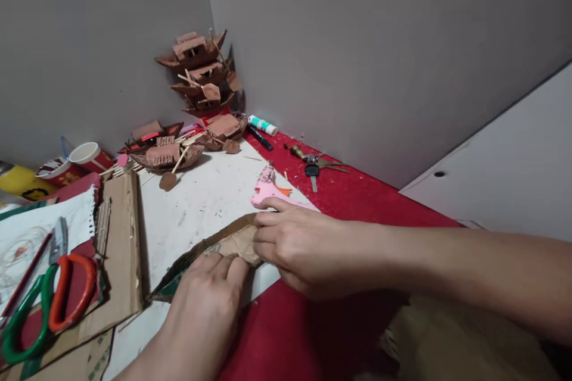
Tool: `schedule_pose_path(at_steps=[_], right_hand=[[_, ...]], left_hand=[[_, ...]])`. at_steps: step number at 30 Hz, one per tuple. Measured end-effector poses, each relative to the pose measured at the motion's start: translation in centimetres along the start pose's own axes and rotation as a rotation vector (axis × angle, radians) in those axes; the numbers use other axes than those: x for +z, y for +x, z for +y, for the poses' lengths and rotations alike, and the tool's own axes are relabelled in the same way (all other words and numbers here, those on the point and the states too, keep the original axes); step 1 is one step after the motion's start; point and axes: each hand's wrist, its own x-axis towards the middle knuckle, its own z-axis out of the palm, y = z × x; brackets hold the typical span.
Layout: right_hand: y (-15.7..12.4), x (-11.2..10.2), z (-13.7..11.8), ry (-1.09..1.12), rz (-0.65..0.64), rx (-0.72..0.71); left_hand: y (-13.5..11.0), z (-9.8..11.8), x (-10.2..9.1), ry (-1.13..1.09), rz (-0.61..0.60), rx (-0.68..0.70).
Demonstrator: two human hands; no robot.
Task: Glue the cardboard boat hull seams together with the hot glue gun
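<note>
A long, pointed cardboard boat hull point(205, 244) lies on a white sheet, brown along its rim and green inside its left end. My left hand point(210, 289) is closed on its near side, with the fingertips over the edge. Around the right end my right hand point(299, 244) is curled, hiding that end. A piece of brown paper or card point(241, 244) lines the inside between my hands. Just beyond my right hand lies a pink glue gun point(264, 190), its body partly covered by that hand.
Finished model boats point(196, 53) are stacked in the corner, with several more on the sheet. Scissors point(56, 297) and cardboard point(118, 250) lie at left, near paper cups point(92, 158). Keys point(313, 175), a black marker point(260, 138) and a glue stick point(263, 125) are by the wall.
</note>
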Motion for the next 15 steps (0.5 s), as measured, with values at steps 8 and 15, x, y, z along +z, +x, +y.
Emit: schedule_pose_path(at_steps=[8, 15], right_hand=[[0.5, -1.1, -0.9, -0.021, -0.003, -0.026], [1.7, -0.9, -1.0, 0.0, -0.011, -0.12]], left_hand=[[-1.2, -0.3, -2.0, -0.032, -0.104, -0.103], [-2.8, -1.6, -1.5, 0.069, -0.112, -0.1]])
